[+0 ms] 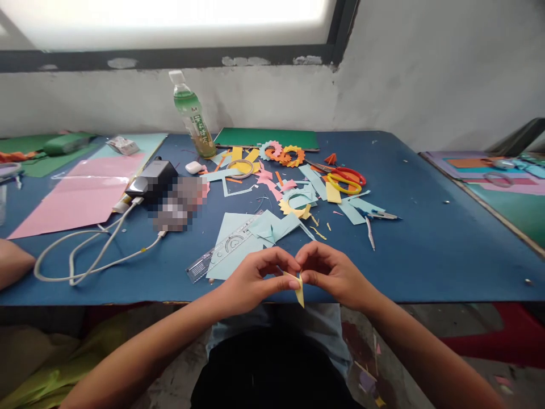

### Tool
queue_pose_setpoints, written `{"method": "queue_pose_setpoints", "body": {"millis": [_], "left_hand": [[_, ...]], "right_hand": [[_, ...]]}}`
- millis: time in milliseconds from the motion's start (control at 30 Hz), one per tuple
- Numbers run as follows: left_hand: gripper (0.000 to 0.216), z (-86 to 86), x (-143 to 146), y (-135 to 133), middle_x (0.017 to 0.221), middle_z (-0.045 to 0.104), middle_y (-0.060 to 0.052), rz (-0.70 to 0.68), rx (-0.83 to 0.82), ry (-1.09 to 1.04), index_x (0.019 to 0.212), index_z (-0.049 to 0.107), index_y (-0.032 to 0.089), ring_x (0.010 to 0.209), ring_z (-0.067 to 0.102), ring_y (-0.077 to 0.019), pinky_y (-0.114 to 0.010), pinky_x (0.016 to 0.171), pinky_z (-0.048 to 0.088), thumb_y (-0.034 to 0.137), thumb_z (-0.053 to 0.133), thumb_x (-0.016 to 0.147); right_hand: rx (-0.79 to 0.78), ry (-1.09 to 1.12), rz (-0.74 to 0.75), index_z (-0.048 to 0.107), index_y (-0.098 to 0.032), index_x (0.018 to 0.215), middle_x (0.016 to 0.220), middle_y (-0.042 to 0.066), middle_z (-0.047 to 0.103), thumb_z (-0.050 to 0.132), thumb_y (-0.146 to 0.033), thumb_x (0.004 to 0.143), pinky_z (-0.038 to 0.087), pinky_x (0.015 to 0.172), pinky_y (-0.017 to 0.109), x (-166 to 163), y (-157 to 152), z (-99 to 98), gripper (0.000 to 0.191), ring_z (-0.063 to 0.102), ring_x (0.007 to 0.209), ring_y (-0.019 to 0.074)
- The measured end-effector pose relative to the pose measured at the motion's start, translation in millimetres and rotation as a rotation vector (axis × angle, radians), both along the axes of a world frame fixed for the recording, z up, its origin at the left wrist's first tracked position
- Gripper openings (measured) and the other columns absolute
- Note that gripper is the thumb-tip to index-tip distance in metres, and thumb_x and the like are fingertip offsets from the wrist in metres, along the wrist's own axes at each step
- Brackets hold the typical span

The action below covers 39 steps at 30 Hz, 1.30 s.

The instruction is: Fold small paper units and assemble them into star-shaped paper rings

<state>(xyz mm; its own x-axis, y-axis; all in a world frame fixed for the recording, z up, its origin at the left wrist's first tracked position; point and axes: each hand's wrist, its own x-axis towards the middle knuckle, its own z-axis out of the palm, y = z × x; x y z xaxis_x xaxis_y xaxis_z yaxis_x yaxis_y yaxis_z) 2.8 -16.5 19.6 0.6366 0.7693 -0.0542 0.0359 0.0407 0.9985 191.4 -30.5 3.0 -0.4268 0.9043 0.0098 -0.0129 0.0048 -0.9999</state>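
Observation:
Between my two hands, at the table's front edge, is a small folded piece of yellow paper (300, 296), its pointed end hanging down. My left hand (263, 277) pinches it between thumb and fingers. From the other side my right hand (330, 272) closes thumb and forefinger on its upper part. The fingers cover most of the fold. Just beyond my hands lie light blue paper pieces (279, 226) and a clear plastic ruler (230, 245). Farther back are toothed paper rings (293, 155) in pink, orange and yellow.
Red and yellow scissors (348, 177) and a compass (381, 215) lie to the right among paper scraps. A drink bottle (193, 116) stands at the back. On the left are a black charger (152, 180), a white cable (96, 266), pink paper (80, 190) and another person's arm (13, 263).

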Motion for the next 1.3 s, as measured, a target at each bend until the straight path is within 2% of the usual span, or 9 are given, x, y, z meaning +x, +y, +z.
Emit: {"method": "queue_pose_setpoints", "body": {"millis": [100,267,367,500,667,867,1033,1167,1300], "left_hand": [[0.02,-2.0,3,-5,0.092,0.063,-0.006,0.064,0.24,0.006,0.087,0.065,0.017,0.085,0.059,-0.0154,-0.026,0.075,0.048,0.034,0.068,0.076],[0.013,-1.4,-2,-7,0.07,0.065,-0.002,0.254,0.567,0.09,0.074,0.069,0.018,0.064,0.058,-0.0116,-0.023,0.062,0.047,0.029,0.067,0.079],[0.016,-0.6,-4,-10,0.065,0.064,-0.002,0.348,0.675,0.152,0.076,0.071,0.018,0.057,0.057,-0.0105,-0.022,0.055,0.046,0.033,0.065,0.08],[0.018,1.5,-3,-13,0.066,0.065,-0.002,0.321,0.727,0.221,0.078,0.07,0.018,0.056,0.058,-0.0103,-0.021,0.054,0.046,0.033,0.061,0.083],[0.01,0.7,-3,-13,0.078,0.069,-0.004,0.198,0.711,0.308,0.087,0.069,0.017,0.071,0.063,-0.0131,-0.023,0.066,0.049,0.022,0.06,0.084],[0.015,-1.0,-3,-12,0.068,0.067,-0.004,0.171,0.696,0.31,0.085,0.072,0.014,0.059,0.058,-0.0105,-0.021,0.057,0.044,0.018,0.058,0.084],[0.015,1.9,-1,-16,0.063,0.065,-0.003,0.173,0.297,0.216,0.074,0.073,0.015,0.056,0.054,-0.0099,-0.02,0.052,0.041,0.024,0.063,0.079],[0.018,-3.0,1,-22,0.06,0.064,-0.002,0.102,0.004,0.112,0.067,0.072,0.014,0.057,0.054,-0.0108,-0.021,0.052,0.041,0.027,0.064,0.077],[0.011,-2.9,5,-23,0.069,0.069,-0.002,0.209,0.167,0.14,0.072,0.073,0.016,0.063,0.059,-0.0117,-0.021,0.059,0.044,0.022,0.065,0.076]], "right_hand": [[0.022,0.087,-0.128,0.051,-0.021,0.079,0.076,-0.001,0.055,0.073,-0.046,0.066,0.048,0.065,0.026,-8,-3,-6.9,0.036,0.055,0.071,0.0132],[0.112,0.091,-0.223,0.061,-0.021,0.082,0.077,0.001,0.064,0.068,-0.045,0.074,0.051,0.063,0.024,-9,-14,-6.7,0.026,0.06,0.069,0.0134],[0.209,-0.051,-0.268,0.067,-0.023,0.09,0.083,0.002,0.07,0.068,-0.036,0.077,0.053,0.068,0.026,-9,-25,-6.4,0.018,0.065,0.073,0.0155],[0.3,-0.224,-0.369,0.07,-0.024,0.089,0.082,0.002,0.072,0.059,-0.03,0.084,0.054,0.068,0.027,-14,-33,-7.3,0.014,0.067,0.069,0.016],[0.283,-0.269,-0.371,0.069,-0.021,0.083,0.074,0.002,0.071,0.058,-0.031,0.084,0.053,0.064,0.026,-14,-33,-7.2,0.015,0.066,0.066,0.0161],[0.208,-0.27,-0.265,0.067,-0.021,0.086,0.078,0.001,0.07,0.056,-0.033,0.086,0.051,0.067,0.024,-11,-34,-9.2,0.016,0.066,0.071,0.015],[0.209,-0.187,-0.22,0.061,-0.021,0.095,0.085,0.002,0.067,0.054,-0.035,0.087,0.051,0.07,0.024,-4,-36,-7.1,0.018,0.063,0.074,0.0135],[0.273,-0.097,-0.031,0.06,-0.023,0.106,0.099,0.004,0.064,0.059,-0.04,0.084,0.051,0.074,0.025,2,-35,0.5,0.028,0.061,0.082,0.0137],[0.123,-0.088,-0.078,0.063,-0.021,0.1,0.093,0.004,0.063,0.06,-0.039,0.083,0.051,0.07,0.024,3,-30,6.4,0.025,0.06,0.079,0.0134]]}}
